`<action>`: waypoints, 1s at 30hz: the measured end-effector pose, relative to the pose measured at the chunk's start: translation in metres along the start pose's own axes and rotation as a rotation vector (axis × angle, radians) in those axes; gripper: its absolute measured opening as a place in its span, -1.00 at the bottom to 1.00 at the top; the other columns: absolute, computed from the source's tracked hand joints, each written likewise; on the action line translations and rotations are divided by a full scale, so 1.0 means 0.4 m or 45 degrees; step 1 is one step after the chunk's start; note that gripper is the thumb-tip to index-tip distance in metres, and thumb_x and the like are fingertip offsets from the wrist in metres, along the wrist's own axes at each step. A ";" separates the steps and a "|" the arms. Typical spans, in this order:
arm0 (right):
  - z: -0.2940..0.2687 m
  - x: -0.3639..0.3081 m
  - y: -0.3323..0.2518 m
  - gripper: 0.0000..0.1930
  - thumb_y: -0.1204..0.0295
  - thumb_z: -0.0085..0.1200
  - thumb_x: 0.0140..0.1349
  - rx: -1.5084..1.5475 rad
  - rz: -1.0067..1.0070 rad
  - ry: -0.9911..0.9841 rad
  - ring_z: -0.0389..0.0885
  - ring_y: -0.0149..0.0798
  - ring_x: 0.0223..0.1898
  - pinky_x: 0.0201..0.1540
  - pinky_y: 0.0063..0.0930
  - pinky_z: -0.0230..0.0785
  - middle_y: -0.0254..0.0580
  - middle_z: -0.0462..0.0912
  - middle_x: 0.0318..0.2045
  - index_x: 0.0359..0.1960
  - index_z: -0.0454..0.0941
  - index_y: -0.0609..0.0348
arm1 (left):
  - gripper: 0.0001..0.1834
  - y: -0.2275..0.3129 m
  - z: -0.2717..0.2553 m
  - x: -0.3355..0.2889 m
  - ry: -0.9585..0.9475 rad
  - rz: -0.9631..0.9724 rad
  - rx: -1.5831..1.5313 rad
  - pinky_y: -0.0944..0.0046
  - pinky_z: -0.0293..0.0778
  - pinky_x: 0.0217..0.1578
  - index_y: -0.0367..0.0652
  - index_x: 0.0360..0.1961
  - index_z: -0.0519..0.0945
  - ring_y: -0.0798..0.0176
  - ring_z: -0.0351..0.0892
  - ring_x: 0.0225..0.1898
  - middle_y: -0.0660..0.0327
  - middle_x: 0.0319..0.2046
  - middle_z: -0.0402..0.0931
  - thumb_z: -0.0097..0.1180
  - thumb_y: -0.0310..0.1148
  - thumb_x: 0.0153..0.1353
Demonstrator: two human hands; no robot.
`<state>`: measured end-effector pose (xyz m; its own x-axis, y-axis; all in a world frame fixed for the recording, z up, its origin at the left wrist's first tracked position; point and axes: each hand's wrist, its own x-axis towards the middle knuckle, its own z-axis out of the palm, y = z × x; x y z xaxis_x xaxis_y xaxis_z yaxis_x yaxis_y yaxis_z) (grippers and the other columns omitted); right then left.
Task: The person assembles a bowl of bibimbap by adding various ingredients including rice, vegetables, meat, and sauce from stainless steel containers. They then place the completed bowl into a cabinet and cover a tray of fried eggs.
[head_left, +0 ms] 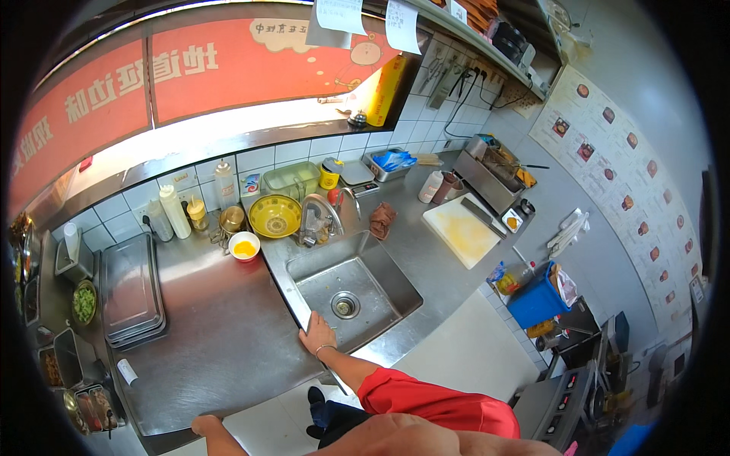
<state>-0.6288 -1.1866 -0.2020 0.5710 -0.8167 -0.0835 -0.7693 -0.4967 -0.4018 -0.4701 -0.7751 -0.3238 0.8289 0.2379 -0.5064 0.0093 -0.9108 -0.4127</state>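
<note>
My right hand (317, 334) rests on the left rim of the steel sink (395, 304), its fingers lying over the edge and holding nothing I can see. A bracelet circles that wrist below the red sleeve. At the front edge of the steel counter (220, 327) is my left hand (204, 424), low in the picture; its fingers are too small and turned away to read. The sink basin has a round drain (345, 305) with small scraps by it. Behind it stands a curved faucet (313, 209). A small bowl of yellow contents (244, 247) sits to its left.
Stacked metal trays (133, 285) lie at left, beside food containers (72, 357). Squeeze bottles (175, 213) and a yellow bowl (274, 216) line the wall. Right of the sink are a brown cloth (382, 220), a stained cutting board (460, 232), a knife (483, 216) and a blue bin (538, 298).
</note>
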 end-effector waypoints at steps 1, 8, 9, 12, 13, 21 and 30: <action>0.004 0.001 0.003 -0.37 0.11 0.05 0.07 0.001 -0.007 0.010 0.45 0.02 -0.03 -0.03 -0.14 0.36 0.05 0.42 -0.09 0.08 0.12 0.22 | -0.70 -0.001 -0.003 -0.001 0.003 -0.002 -0.003 0.30 0.49 -0.24 -0.03 -0.24 0.66 0.35 0.59 -0.15 0.27 -0.18 0.60 -0.07 -0.19 0.16; 0.019 0.005 0.005 -0.36 0.11 0.05 0.07 -0.029 -0.015 0.006 0.45 0.03 -0.04 -0.05 -0.14 0.36 0.05 0.41 -0.10 0.09 0.11 0.22 | -0.70 0.006 0.002 0.003 -0.009 -0.023 -0.024 0.29 0.48 -0.23 -0.03 -0.23 0.65 0.36 0.58 -0.14 0.28 -0.17 0.59 -0.08 -0.19 0.16; 0.015 0.005 0.009 -0.36 0.11 0.05 0.07 -0.023 -0.021 0.020 0.45 0.03 -0.05 -0.06 -0.13 0.37 0.05 0.41 -0.10 0.08 0.12 0.22 | -0.70 0.011 0.000 0.004 -0.006 -0.018 -0.030 0.29 0.47 -0.22 -0.03 -0.23 0.64 0.36 0.58 -0.14 0.28 -0.17 0.59 -0.08 -0.19 0.16; 0.011 0.002 0.009 -0.38 0.12 0.06 0.06 -0.004 -0.040 0.048 0.46 0.04 -0.07 -0.08 -0.12 0.38 0.05 0.42 -0.12 0.05 0.13 0.22 | -0.70 0.016 -0.004 0.004 -0.003 -0.028 -0.038 0.28 0.47 -0.22 -0.03 -0.23 0.64 0.36 0.58 -0.13 0.28 -0.17 0.59 -0.09 -0.19 0.16; 0.008 0.002 0.007 -0.39 0.12 0.06 0.06 -0.002 -0.041 0.054 0.46 0.04 -0.08 -0.08 -0.12 0.38 0.05 0.42 -0.13 0.04 0.14 0.22 | -0.70 0.017 -0.007 0.004 0.000 -0.030 -0.044 0.28 0.47 -0.22 -0.03 -0.23 0.64 0.36 0.58 -0.13 0.29 -0.17 0.59 -0.09 -0.19 0.16; 0.008 0.005 0.003 -0.41 0.14 0.07 0.05 0.014 -0.033 0.034 0.47 0.03 -0.09 -0.08 -0.13 0.38 0.04 0.43 -0.14 0.01 0.15 0.22 | -0.69 0.025 -0.012 0.003 0.005 -0.049 -0.059 0.27 0.45 -0.21 -0.03 -0.22 0.63 0.36 0.56 -0.12 0.29 -0.16 0.58 -0.10 -0.19 0.16; 0.007 0.005 0.003 -0.41 0.13 0.06 0.07 0.012 -0.032 0.022 0.46 0.01 -0.06 -0.05 -0.16 0.37 0.04 0.43 -0.12 0.02 0.15 0.22 | -0.69 0.033 -0.018 0.008 0.014 -0.065 -0.092 0.25 0.43 -0.19 -0.03 -0.21 0.61 0.36 0.55 -0.10 0.30 -0.15 0.56 -0.12 -0.18 0.17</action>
<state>-0.6278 -1.1880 -0.2051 0.5849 -0.8091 -0.0579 -0.7522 -0.5143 -0.4120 -0.4634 -0.7887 -0.3255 0.8325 0.2809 -0.4776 0.0915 -0.9199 -0.3814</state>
